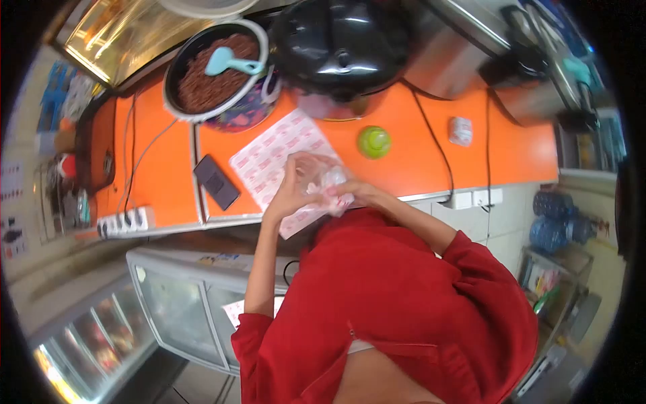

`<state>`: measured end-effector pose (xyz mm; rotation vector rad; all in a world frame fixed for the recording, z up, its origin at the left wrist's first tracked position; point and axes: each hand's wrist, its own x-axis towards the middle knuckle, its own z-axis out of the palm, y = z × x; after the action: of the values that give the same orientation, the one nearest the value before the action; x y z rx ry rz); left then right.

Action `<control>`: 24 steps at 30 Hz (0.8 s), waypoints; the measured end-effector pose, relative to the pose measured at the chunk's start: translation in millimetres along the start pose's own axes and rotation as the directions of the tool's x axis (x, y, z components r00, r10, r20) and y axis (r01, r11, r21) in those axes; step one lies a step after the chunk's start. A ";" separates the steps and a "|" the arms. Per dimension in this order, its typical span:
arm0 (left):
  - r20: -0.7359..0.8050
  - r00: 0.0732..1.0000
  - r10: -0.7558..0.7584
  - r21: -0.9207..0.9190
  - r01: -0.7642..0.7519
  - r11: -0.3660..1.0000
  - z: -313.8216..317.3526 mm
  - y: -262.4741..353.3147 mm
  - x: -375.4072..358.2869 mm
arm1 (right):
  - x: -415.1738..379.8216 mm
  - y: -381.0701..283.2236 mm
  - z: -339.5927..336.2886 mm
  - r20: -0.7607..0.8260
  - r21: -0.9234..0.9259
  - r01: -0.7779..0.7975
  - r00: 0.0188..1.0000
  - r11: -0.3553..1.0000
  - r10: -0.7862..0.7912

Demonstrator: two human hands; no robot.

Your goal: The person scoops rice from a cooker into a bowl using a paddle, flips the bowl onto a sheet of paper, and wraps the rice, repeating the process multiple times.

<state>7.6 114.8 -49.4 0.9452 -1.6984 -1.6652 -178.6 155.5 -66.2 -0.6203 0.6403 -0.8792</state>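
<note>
"Plastic bag [311,170], is that, between the two hands?"

"Yes, thin, see-through and crumpled, with a white-and-pink bunched part [334,180] on its right. The left hand [289,197] curves its fingers against the bag's left side; the right hand [358,192] has its fingers closed on the bunched part."

"And what lies under it?"

"A flat printed sheet [272,157], pale with rows of pinkish-red marks, set slantwise on the smooth orange worktop [410,168]. The bag is over its right side, near the front edge."

"What else is around?"

"Left of the sheet, a dark, oblong phone [216,182]. Beyond the right hand, a shiny, rounded green object [374,142], and farther right a small whitish bundle [460,131], its wrapping wrinkled. Behind, a round pot [263,50] with a pale rim holds crumbly brown food [203,91], a smooth turquoise scoop [219,61] on top. Beside that, a glossy black domed lid [340,40]."
</note>
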 end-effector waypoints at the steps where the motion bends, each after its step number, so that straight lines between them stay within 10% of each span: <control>1: 0.023 0.999 0.026 0.209 -0.030 0.977 2.3 5.3 8.6 | -11.0 -7.1 3.8 0.079 -0.035 0.034 0.996 0.999 -0.031; 2: 0.320 0.947 0.014 0.587 -0.209 0.782 1.9 13.0 18.1 | -21.9 -11.1 3.8 0.057 -0.037 0.049 0.997 0.998 -0.047; 4: 0.358 0.933 -0.020 0.610 -0.218 0.762 20.0 34.2 36.4 | -39.9 -15.9 2.0 0.010 -0.351 -0.035 0.999 0.936 0.041; 6: 0.386 0.921 -0.058 0.633 -0.218 0.742 42.5 41.5 49.7 | -53.1 -24.8 -9.3 0.004 -0.173 -0.022 1.000 0.985 0.023; 7: 0.299 0.954 0.006 0.622 -0.199 0.758 53.4 40.7 55.7 | -58.8 -31.1 -16.9 0.018 0.006 -0.012 1.000 1.000 0.012; 10: 0.129 0.985 0.118 0.626 -0.173 0.761 63.8 18.7 69.3 | -98.8 -67.6 -66.6 -0.114 -0.334 0.009 0.992 0.942 -0.050; 12: -0.018 0.985 0.170 0.580 -0.129 0.804 64.0 13.2 68.2 | -135.4 -82.3 -104.5 -0.472 -0.431 -0.028 0.859 0.902 -0.199; 14: -0.078 0.985 0.151 0.571 -0.080 0.817 57.1 0.2 54.6 | -164.6 -87.4 -167.2 -0.807 -0.378 -0.078 0.515 0.923 -0.287; 15: -0.143 0.981 0.131 0.559 -0.030 0.829 52.0 -9.9 46.0 | -187.8 -70.9 -232.7 -0.687 -0.719 -0.494 0.392 0.489 -0.612; 16: -0.139 0.982 0.127 0.560 -0.028 0.828 46.6 -21.0 36.5 | -200.9 -51.1 -288.9 -0.386 -0.605 -0.786 0.430 -0.128 -0.816; 20: -0.285 0.958 0.033 0.645 0.167 0.745 28.2 -65.7 -1.5 | -195.0 -57.4 -288.8 -0.471 -0.661 -0.737 0.264 0.139 -0.841; 22: -0.279 0.960 -0.032 0.658 0.215 0.722 18.0 -79.1 -15.4 | -181.8 -79.4 -254.0 -0.420 -0.259 -0.942 -0.089 0.213 -0.903; 24: -0.254 0.962 -0.099 0.728 0.258 0.635 12.7 -88.1 -26.3 | -168.9 -81.2 -236.0 -0.359 -0.352 -0.921 -0.032 0.167 -0.933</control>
<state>20.9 145.9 -135.9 1.6453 -2.2571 -0.8548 -471.0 204.7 -120.1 -1.1046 3.3261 -0.4746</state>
